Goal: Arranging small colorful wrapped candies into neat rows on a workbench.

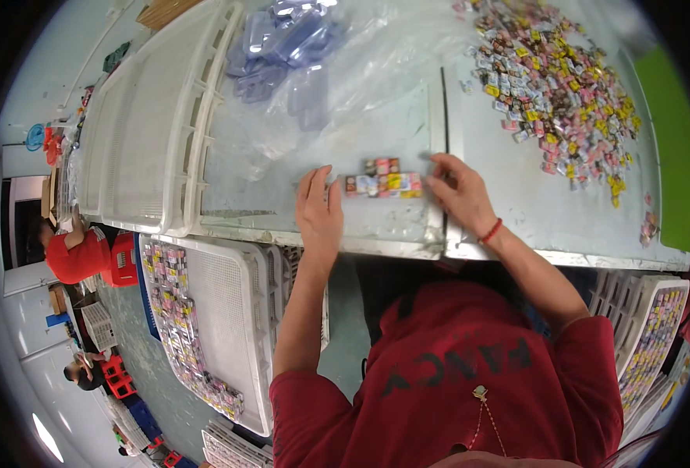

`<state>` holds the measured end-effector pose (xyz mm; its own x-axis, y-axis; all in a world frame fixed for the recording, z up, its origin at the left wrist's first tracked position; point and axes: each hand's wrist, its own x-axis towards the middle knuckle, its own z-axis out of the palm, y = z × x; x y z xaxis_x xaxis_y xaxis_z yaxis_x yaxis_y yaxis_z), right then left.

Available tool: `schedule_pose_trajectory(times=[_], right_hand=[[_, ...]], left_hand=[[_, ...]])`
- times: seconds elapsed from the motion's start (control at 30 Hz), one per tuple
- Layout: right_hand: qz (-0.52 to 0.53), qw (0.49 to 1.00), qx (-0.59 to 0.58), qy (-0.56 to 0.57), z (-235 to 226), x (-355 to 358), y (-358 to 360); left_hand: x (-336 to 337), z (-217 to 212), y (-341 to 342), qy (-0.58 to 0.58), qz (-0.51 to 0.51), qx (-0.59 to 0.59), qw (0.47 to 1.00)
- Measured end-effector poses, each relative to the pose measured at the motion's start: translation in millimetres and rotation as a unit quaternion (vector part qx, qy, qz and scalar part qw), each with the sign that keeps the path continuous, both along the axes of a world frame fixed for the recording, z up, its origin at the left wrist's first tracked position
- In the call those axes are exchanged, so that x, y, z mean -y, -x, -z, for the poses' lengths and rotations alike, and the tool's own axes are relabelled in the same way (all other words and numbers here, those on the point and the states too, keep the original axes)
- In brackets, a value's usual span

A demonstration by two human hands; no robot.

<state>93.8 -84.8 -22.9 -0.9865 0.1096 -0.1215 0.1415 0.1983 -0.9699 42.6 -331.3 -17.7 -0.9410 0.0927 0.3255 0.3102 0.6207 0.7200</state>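
Small wrapped pieces (384, 186) in pink, yellow, white and brown lie on the table in front of me, a short row set above a longer one. At the left end of this group, my left hand (319, 209) is open, its fingers stretched out and apart. My right hand (465, 193) is by the right end, wrist raised a little, fingers bent and spread with nothing visible between them. It wears a red bracelet (491, 231). Whether either hand touches the pieces is hard to tell.
A big loose heap of similar pieces (555, 93) covers the table's right side. Clear plastic trays (283, 47) pile up at the back left. White crates (146, 117) line the left. Filled racks (197, 327) stand below the table edge. Other people (72, 257) work far left.
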Motion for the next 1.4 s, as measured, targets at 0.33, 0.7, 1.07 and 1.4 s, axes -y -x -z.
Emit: schedule_pose_trajectory(times=[0.33, 0.7, 1.07, 1.4], right_hand=[[0.001, 0.994, 0.035, 0.104, 8.3, -8.1, -22.1], [0.012, 0.994, 0.017, 0.104, 5.4, -9.7, -21.0], [0.008, 0.998, -0.039, 0.051, 15.7, -7.2, -24.0], [0.021, 0.999, -0.035, 0.030, 15.6, -6.4, -23.5]], left_hand=[[-23.7, -25.3, 138.9, 0.142, 0.023, -0.069, 0.987], [-29.0, 0.4, 164.9, 0.092, -0.034, 0.054, 0.994], [-18.6, -0.4, 167.3, 0.107, -0.016, 0.096, 0.990], [-14.5, 3.7, 168.2, 0.280, -0.038, -0.101, 0.954]])
